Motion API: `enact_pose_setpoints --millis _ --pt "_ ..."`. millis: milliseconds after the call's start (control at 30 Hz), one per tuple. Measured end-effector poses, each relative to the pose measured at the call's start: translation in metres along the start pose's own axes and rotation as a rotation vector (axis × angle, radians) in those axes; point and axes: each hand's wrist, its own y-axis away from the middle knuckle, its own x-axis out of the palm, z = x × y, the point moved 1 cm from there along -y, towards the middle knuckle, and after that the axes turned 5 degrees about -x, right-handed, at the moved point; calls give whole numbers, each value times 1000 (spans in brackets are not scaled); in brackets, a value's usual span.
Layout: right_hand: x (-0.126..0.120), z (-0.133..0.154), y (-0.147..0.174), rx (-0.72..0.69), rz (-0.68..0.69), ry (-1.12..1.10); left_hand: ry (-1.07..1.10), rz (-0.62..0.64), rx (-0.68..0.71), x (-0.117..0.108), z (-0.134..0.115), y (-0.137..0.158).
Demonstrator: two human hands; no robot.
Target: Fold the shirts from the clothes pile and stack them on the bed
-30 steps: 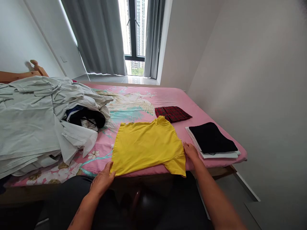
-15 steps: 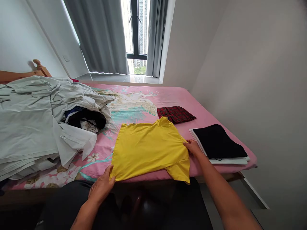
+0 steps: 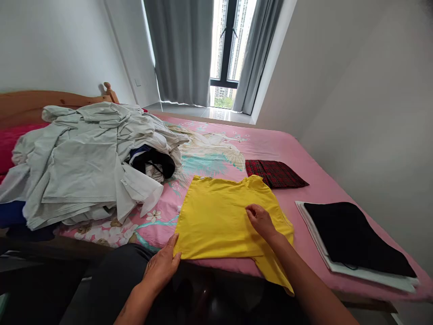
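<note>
Left hand (image 3: 163,262) pinching yellow shirt (image 3: 216,219) corner at near edge of bed (image 3: 264,141); right hand (image 3: 261,220) over shirt, fingers curled, can't tell if gripping.

- The person's bare right hand (image 3: 261,220) has left the right edge of the short-sleeved yellow cloth shirt (image 3: 216,221) and is now over its right half, fingers curled.
- The view has turned left, bringing in crimson cloth (image 3: 13,144) and more of the curved brown wooden headboard (image 3: 50,100).
</note>
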Motion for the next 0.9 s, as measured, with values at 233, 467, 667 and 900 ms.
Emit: enact_pose_setpoints --millis 233,467,667,900 --pt "77 66 -87 102 195 -232 50 14 42 7 5 0" --pt "173 95 -186 291 309 -306 139 -1 73 25 24 -1" --pt "228 85 -223 338 344 -168 201 120 106 37 36 -9" --pt "238 92 -253 261 186 -36 112 -198 265 17 36 -4"
